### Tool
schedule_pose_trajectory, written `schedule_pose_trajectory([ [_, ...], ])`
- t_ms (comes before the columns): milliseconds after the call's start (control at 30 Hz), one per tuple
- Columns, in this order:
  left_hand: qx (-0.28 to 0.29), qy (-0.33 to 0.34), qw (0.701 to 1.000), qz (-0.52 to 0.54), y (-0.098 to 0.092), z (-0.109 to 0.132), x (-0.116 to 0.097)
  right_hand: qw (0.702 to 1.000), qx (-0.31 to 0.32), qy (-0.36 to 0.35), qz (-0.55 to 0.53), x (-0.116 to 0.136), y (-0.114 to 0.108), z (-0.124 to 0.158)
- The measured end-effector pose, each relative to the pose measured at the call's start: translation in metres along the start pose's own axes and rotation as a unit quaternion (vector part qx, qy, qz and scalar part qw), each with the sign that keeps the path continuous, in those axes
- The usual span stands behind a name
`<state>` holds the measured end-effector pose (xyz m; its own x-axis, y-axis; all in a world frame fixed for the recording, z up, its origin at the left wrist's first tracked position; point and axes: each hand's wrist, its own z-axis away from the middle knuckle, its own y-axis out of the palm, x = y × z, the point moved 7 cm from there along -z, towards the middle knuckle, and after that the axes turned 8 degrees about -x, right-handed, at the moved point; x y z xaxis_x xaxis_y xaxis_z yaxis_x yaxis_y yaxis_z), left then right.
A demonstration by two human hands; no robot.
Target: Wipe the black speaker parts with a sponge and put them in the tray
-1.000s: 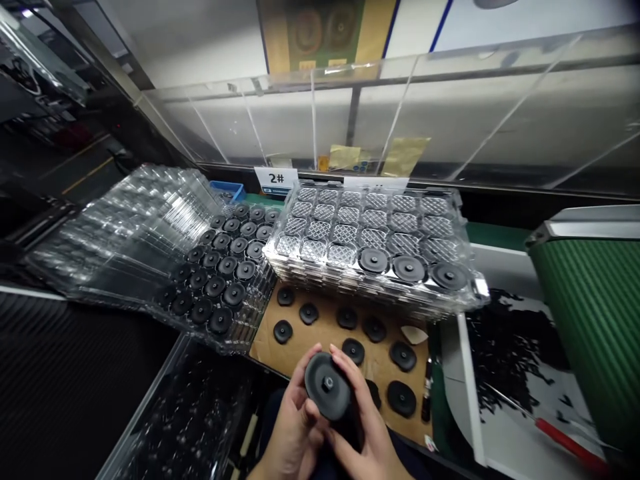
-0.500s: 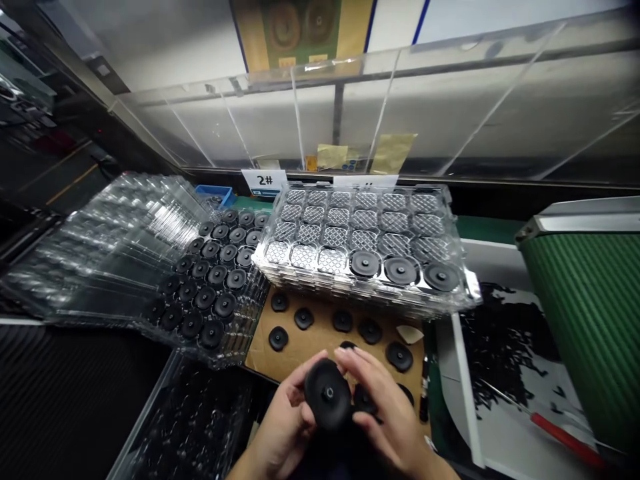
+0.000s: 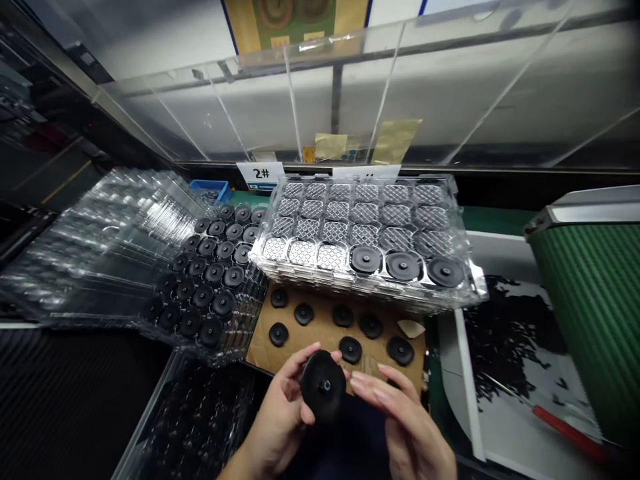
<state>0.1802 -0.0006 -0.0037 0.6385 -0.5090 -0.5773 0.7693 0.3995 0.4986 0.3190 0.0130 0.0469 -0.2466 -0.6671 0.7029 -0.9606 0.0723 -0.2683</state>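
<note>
My left hand grips a black rubber diaphragm disc by its edge, with the disc's centre boss facing me. My right hand is beside it, its fingers spread and their tips close to the disc's right edge. Several similar discs lie on a cardboard sheet just beyond my hands. A clear plastic tray with a diamond-textured pocket pattern holds 3 discs in its front row. To its left, a second clear tray is filled with several discs.
A stack of clear trays lies at the left, with a bin of black parts below. At the right are a bin of black scraps, a red-handled tool and a green ribbed cylinder. A clear acrylic shield stands behind.
My right hand has come off the disc and moved right, its fingers spreading. The left hand still holds the disc, which has shifted slightly up. The whole view has tilted slightly.
</note>
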Motion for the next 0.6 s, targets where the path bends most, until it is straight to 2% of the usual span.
schedule_pose_trajectory([
  [67, -0.017, -0.001, 1.0, 0.017, -0.001, 0.0, 0.0, 1.0, 0.008, -0.018, -0.011, 0.007, 0.004, 0.002],
  [133, -0.045, -0.002, 0.998, 0.032, -0.003, 0.001, 0.0, 0.997, 0.059, -0.049, -0.025, 0.013, 0.015, 0.009],
  [167, -0.058, 0.002, 0.997, 0.043, -0.004, 0.001, -0.001, 0.996, 0.079, -0.026, -0.018, 0.008, 0.02, 0.014],
  [233, -0.075, 0.017, 0.994, 0.075, -0.008, 0.001, -0.004, 0.99, 0.097, 0.093, 0.033, -0.021, 0.025, 0.029],
  [300, -0.081, 0.03, 0.99, 0.109, -0.013, 0.001, -0.006, 0.964, 0.11, 0.221, 0.099, -0.06, 0.029, 0.049],
  [333, -0.084, 0.029, 0.989, 0.122, -0.017, 0.001, -0.006, 0.95, 0.133, 0.255, 0.119, -0.078, 0.036, 0.059],
  [467, -0.109, 0.011, 0.982, 0.154, -0.037, 0.002, -0.002, 0.89, 0.321, 0.296, 0.132, -0.129, 0.096, 0.102],
  [533, -0.114, 0.005, 0.98, 0.166, -0.044, 0.003, 0.0, 0.85, 0.405, 0.302, 0.151, -0.142, 0.125, 0.126],
  [600, -0.111, 0.001, 0.979, 0.174, -0.049, 0.004, 0.0, 0.817, 0.454, 0.306, 0.182, -0.149, 0.144, 0.145],
])
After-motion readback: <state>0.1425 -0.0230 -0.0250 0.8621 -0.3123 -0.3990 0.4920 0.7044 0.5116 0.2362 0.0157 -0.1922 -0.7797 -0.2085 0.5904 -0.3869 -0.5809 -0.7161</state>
